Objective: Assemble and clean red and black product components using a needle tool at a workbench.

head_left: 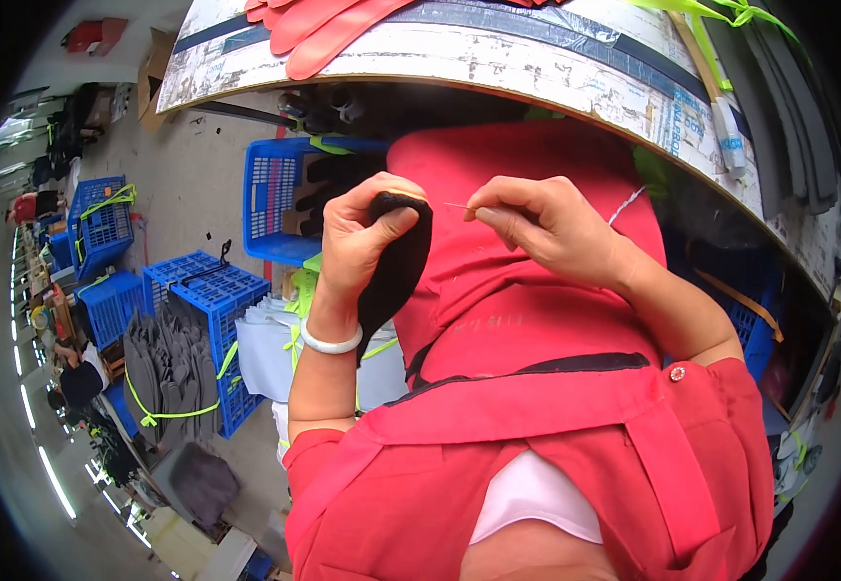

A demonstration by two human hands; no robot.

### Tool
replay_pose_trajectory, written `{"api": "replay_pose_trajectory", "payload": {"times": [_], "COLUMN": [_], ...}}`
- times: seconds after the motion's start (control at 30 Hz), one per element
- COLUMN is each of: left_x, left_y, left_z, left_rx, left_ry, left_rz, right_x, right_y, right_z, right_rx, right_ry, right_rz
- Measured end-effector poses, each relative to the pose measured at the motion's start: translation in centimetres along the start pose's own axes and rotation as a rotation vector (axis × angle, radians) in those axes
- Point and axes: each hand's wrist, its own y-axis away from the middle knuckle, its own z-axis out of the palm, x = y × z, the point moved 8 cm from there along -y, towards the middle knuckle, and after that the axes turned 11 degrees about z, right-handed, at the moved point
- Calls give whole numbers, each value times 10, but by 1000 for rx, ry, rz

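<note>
Black fabric [396, 266] is gripped by the left hand [362, 237] at frame centre. A needle [457, 206] is pinched by the right hand [537, 223] just beside it, over a red apron [537, 320].

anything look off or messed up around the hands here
Nothing stands out. The left hand pinches a black fabric piece that hangs down intact, and the right hand pinches a thin needle beside it. The blue plastic crates and tied grey fabric bundles sit orderly.
</note>
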Motion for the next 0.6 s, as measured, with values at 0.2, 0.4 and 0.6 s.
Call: {"api": "replay_pose_trajectory", "payload": {"times": [0.2,0.4,0.6], "left_x": [1,-5,-9], "left_y": [5,10,13], "left_z": [8,11,25], "left_rx": [15,-44,-5], "left_ry": [6,-49,91], "left_rz": [-48,-61,-51], "right_x": [-13,-10,12], "right_y": [-5,-2,0], "right_z": [5,7,23], "right_rx": [-34,-36,-145], "right_ry": [74,214,-283], "right_rz": [-26,-118,21]}}
